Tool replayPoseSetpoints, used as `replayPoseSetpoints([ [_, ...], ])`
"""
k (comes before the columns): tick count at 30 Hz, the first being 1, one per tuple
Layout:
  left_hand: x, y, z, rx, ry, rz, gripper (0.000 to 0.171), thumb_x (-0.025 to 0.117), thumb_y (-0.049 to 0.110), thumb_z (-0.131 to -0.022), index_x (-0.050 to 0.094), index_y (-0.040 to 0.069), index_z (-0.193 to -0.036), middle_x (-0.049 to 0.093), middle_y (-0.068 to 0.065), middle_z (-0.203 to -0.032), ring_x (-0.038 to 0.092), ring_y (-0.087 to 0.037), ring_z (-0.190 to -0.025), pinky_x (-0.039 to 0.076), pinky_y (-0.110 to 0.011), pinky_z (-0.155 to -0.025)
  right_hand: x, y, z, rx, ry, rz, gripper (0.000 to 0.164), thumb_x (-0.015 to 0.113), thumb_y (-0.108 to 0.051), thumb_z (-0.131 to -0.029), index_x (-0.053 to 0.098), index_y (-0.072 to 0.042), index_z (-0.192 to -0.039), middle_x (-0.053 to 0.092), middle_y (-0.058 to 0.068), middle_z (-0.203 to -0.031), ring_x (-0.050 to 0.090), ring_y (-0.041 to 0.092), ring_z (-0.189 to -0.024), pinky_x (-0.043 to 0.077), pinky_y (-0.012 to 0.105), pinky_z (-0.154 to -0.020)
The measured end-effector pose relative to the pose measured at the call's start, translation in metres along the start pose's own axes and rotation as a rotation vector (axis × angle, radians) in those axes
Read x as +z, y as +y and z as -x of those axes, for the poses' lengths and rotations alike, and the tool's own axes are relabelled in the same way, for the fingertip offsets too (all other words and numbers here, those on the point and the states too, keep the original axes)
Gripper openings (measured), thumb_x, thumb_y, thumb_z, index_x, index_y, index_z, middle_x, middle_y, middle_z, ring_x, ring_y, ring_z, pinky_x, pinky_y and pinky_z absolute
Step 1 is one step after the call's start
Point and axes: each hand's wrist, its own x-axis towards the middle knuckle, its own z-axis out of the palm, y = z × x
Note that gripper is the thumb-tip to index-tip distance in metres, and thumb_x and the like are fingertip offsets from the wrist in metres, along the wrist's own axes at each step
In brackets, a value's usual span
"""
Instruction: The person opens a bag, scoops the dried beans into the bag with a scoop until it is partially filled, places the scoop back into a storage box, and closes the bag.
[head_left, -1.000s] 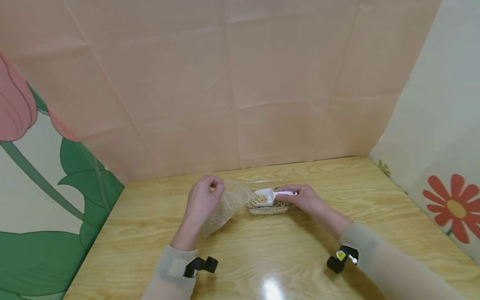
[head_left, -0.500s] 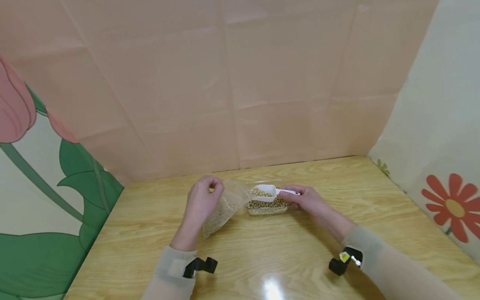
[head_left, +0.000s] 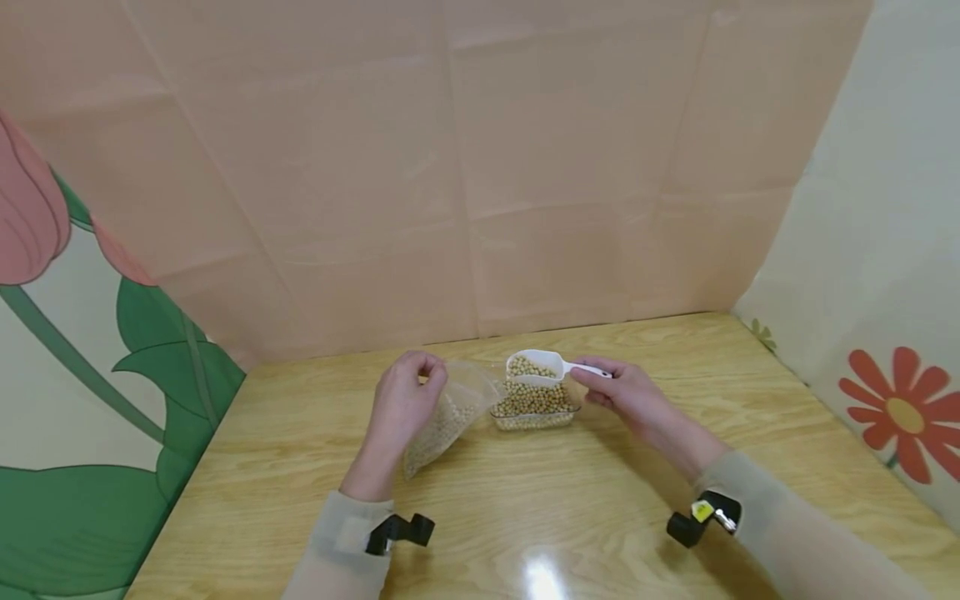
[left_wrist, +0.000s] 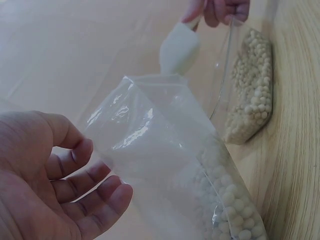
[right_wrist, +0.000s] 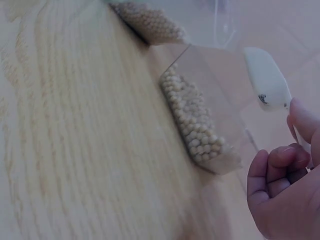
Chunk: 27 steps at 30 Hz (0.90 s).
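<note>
Two hands, both occupied: the left hand point(head_left: 407, 393), fingers curled, pinches a clear bag point(head_left: 442, 429) at nine o'clock of the container point(head_left: 534, 422), apparently preventing slumping; the right hand point(head_left: 628, 393), fingers closed around its handle, holds a bean-laden scoop point(head_left: 552, 363) hollow-up toward twelve, presumably against spills.

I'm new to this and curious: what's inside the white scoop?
Round, pale yellow beans lie in the white scoop. The floor beneath them is covered, so nothing there can be seen.
</note>
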Motion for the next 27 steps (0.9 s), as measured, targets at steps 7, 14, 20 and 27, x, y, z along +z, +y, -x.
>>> replayPoseSetpoints([
  [7,0.0,0.0,0.0,-0.003,-0.003,-0.003,0.015,0.064,0.016,-0.105,0.077,0.009,-0.1,0.075,-0.009,-0.116,0.066,-0.029,-0.105,0.055,-0.049,-0.093,0.002,-0.013,0.007,-0.039,-0.031,-0.025,0.021,0.076,-0.024,-0.107,0.078,-0.011,-0.124,0.066,-0.006,-0.118,0.064,0.006,-0.096,0.058,0.026,-0.091],
  [14,0.0,0.0,0.0,0.005,-0.004,-0.009,0.016,0.063,0.016,-0.105,0.077,0.009,-0.1,0.075,-0.009,-0.116,0.066,-0.028,-0.103,0.056,-0.049,-0.091,0.009,-0.023,0.011,-0.057,-0.05,-0.025,0.025,0.076,-0.023,-0.106,0.078,-0.01,-0.128,0.065,-0.003,-0.134,0.065,0.007,-0.111,0.058,0.027,-0.095],
  [20,0.0,0.001,0.0,0.009,-0.005,-0.011,0.016,0.064,0.015,-0.105,0.077,0.008,-0.1,0.075,-0.009,-0.116,0.067,-0.028,-0.105,0.056,-0.05,-0.092,0.019,-0.03,0.013,-0.05,-0.061,0.009,0.037,0.078,-0.023,-0.105,0.074,-0.002,-0.135,0.067,0.0,-0.13,0.065,0.012,-0.113,0.058,0.029,-0.097],
  [27,0.001,0.0,-0.001,-0.009,-0.003,-0.014,0.016,0.064,0.014,-0.104,0.078,0.008,-0.101,0.075,-0.009,-0.116,0.068,-0.029,-0.108,0.055,-0.05,-0.094,0.032,-0.034,0.01,-0.055,-0.079,0.1,0.046,0.081,-0.027,-0.103,0.072,0.002,-0.137,0.064,0.011,-0.145,0.063,0.016,-0.119,0.056,0.039,-0.107],
])
